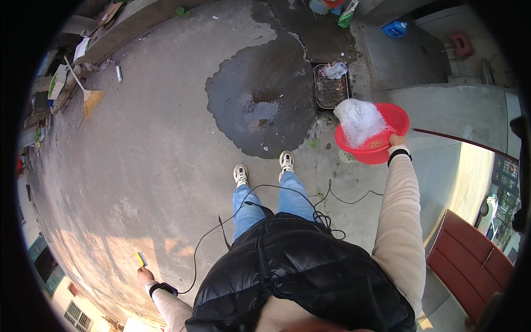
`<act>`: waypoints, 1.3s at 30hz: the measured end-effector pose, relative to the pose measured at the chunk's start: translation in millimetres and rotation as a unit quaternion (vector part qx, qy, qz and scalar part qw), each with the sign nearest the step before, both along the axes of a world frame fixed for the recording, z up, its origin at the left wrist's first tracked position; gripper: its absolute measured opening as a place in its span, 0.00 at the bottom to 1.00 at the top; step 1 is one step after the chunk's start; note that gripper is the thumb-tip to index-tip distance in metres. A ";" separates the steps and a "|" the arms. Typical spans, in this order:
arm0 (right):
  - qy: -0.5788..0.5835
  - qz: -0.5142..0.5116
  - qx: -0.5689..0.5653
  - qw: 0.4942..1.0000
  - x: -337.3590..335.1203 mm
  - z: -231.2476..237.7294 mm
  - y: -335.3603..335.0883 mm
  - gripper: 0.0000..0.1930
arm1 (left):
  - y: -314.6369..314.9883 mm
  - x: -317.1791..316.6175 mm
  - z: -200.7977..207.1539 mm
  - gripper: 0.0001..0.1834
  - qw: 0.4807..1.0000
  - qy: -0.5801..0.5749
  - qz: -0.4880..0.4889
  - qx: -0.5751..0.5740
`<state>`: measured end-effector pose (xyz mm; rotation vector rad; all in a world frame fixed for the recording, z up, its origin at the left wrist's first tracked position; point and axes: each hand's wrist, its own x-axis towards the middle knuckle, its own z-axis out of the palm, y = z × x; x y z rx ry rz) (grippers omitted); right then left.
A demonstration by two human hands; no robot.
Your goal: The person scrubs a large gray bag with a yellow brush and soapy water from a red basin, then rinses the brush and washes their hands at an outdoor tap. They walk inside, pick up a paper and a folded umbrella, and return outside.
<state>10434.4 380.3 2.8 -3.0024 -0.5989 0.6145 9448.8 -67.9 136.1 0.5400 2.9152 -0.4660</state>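
My right hand point(397, 140) grips the near rim of a red plastic basin point(401, 115). The basin is tilted to the left, and white suds point(359, 123) spill over its rim near a floor drain point(332, 93). Out at the lower left, my left hand point(145, 275) is closed on a small yellow-and-white brush point(141, 259), held well away from my body; its bristles are too small to make out.
A wet patch point(260, 99) covers the concrete ahead of my shoes. Clear plastic point(335, 70) lies on the drain. A broom point(93, 100) leans at the far left. A blue bottle point(394, 29) stands at upper right. Black cable point(194, 260) loops past my legs.
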 end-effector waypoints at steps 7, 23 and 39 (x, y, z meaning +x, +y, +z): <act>-0.253 0.284 -0.125 0.916 20.5 81.2 129.2 0.13 | -159.8 132.3 32.1 0.18 0.979 0.001 0.158 -0.132; -0.213 0.054 0.035 0.975 -6.9 143.7 89.1 0.19 | -278.4 205.7 19.7 0.18 0.915 -0.121 0.322 -0.212; 0.300 -0.150 0.241 0.911 -529.0 54.7 94.8 0.19 | -188.6 -128.5 -97.6 0.16 0.899 -0.031 0.403 0.169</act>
